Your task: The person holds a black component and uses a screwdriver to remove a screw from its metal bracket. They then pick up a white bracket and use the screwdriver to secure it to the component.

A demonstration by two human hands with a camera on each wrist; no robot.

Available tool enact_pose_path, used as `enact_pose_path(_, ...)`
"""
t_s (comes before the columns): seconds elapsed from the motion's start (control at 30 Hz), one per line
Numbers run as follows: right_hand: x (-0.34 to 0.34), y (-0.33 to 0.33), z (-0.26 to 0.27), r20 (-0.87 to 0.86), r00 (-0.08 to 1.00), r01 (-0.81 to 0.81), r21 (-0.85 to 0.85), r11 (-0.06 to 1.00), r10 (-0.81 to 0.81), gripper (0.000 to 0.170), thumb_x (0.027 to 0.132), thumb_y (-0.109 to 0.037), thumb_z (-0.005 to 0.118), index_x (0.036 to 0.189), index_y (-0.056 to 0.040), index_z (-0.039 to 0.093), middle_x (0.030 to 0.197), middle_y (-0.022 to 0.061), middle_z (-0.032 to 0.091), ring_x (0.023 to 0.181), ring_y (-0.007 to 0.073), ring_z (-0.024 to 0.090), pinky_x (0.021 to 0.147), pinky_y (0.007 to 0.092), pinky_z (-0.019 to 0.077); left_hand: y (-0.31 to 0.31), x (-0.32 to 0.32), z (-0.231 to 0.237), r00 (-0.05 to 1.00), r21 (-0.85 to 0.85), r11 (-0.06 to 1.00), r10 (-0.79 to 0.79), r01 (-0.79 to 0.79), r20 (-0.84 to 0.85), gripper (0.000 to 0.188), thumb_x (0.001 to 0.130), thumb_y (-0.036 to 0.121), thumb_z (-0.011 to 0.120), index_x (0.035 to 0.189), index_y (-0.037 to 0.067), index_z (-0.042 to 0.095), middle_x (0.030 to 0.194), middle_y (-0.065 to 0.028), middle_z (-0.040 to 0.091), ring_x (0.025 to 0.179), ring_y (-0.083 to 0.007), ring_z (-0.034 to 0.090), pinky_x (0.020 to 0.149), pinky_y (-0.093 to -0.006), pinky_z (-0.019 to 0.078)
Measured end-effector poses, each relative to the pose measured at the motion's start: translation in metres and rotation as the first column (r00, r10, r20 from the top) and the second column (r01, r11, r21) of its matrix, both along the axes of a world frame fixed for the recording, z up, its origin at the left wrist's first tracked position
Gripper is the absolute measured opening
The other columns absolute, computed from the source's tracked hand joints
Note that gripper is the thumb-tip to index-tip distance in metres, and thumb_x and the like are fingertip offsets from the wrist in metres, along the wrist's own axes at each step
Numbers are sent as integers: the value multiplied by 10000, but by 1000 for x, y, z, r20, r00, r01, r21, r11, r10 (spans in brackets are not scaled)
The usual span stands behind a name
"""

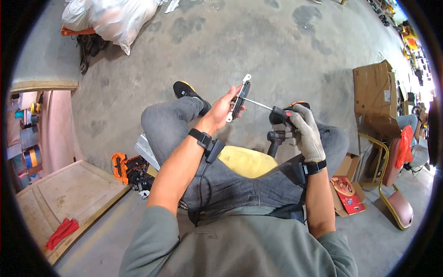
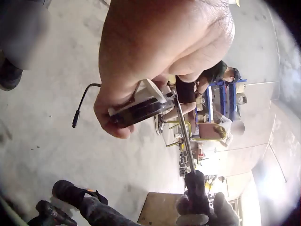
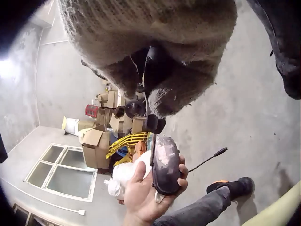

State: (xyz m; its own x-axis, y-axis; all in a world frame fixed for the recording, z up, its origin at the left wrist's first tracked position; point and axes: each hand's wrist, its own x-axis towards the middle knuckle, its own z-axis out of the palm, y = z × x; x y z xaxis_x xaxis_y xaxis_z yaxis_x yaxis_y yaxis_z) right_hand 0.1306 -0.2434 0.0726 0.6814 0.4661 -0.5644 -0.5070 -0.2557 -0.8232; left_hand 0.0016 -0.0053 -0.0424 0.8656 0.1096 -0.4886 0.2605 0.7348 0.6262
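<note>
My bare left hand (image 1: 220, 109) grips a dark oval part (image 1: 238, 100) with a white bracket along its edge, held out over the floor. In the left wrist view the fingers wrap the part (image 2: 136, 114). My right hand (image 1: 305, 134), in a knitted glove, grips a screwdriver's black handle (image 1: 279, 115). The shaft (image 1: 257, 104) reaches across, its tip meeting the oval part near the middle. The right wrist view shows the glove (image 3: 155, 42) above, and the part's glossy face (image 3: 166, 165) in the left hand (image 3: 142, 194). A thin black cable with a plug (image 3: 207, 159) hangs from it.
Between the legs is a yellow surface (image 1: 247, 161), with a black power drill (image 1: 275, 142) beside it. Cardboard boxes (image 1: 373, 90) and a gold-framed chair (image 1: 382, 184) stand right. At left lie orange-and-black tools (image 1: 121, 168) and a wooden panel (image 1: 74, 196); white bags (image 1: 121, 18) sit beyond.
</note>
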Motion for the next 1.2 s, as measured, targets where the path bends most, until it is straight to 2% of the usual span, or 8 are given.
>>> enact_pose_path(0.07, 4, -4, -8, 181, 980, -77, -61, 995, 87, 449, 961, -209, 609, 1332, 10, 483, 901, 80, 623, 723, 115, 614, 586, 234, 489, 1, 0, 1, 1000, -27, 1000, -4, 4, -12, 570, 1067, 473, 371, 1532, 144, 372, 1051, -1, 609, 912, -135, 631, 713, -295, 572)
enact_pose_path(0.2, 8, -4, -1, 156, 987, -35, -47, 998, 42, 353, 943, -161, 623, 1248, 6, 566, 904, 56, 617, 714, 84, 587, 592, 224, 488, -3, -1, 2, 998, 26, 999, -41, 43, -55, 513, 1077, 374, 399, 1528, 132, 368, 1048, -19, 629, 903, -154, 663, 727, -311, 592)
enact_pose_path(0.33, 10, -9, 0, 30, 988, 148, 141, 979, -154, 270, 973, -152, 589, 1186, 13, 600, 886, 45, 618, 677, 77, 574, 572, 222, 480, 2, -2, -9, 998, -121, 993, -4, 11, 58, 464, 1083, 353, 377, 1439, 67, 456, 1100, -74, 656, 928, -214, 697, 733, -328, 610)
enact_pose_path(0.5, 37, -25, -9, -147, 970, 219, 179, 959, -194, 248, 980, -163, 591, 1135, 28, 623, 878, 43, 623, 613, 82, 559, 528, 215, 468, 11, 0, -6, 996, -279, 960, 58, -37, 70, 494, 1081, 388, 356, 1345, 0, 510, 1137, -148, 660, 1020, -277, 681, 810, -375, 603)
enact_pose_path(0.67, 65, -4, 21, -17, 995, 100, 34, 994, -99, 287, 954, -192, 638, 1128, 36, 625, 856, 52, 624, 627, 83, 564, 545, 207, 465, 12, -2, 11, 988, -300, 942, 156, -152, -11, 428, 1047, 278, 475, 1315, -53, 514, 1182, -206, 639, 1105, -359, 647, 930, -444, 572)
enact_pose_path(0.73, 80, 8, 20, 111, 989, -80, -154, 985, 98, 338, 933, -228, 661, 1130, 45, 631, 848, 55, 624, 654, 94, 571, 568, 211, 458, 14, -2, 13, 986, -314, 937, 166, -154, 12, 397, 1015, 190, 517, 1308, -79, 508, 1227, -225, 620, 1132, -389, 633, 943, -460, 567)
enact_pose_path(1.0, 95, 53, -71, 79, 928, -305, -399, 865, 363, 398, 854, -263, 711, 1100, 45, 652, 807, 62, 624, 671, 120, 590, 585, 257, 479, 21, -1, 23, 978, -125, 970, 206, -207, -26, 372, 973, 58, 519, 1300, -117, 481, 1252, -241, 602, 1156, -392, 625, 946, -437, 572)
enact_pose_path(1.2, 77, 33, -197, -126, 921, -379, -504, 776, 368, 352, 810, -234, 746, 1031, 37, 703, 737, 69, 642, 615, 143, 608, 546, 290, 490, 22, 0, 21, 962, 38, 970, 244, -241, -124, 373, 946, 44, 535, 1291, -94, 498, 1200, -203, 629, 1072, -284, 663, 905, -379, 578)
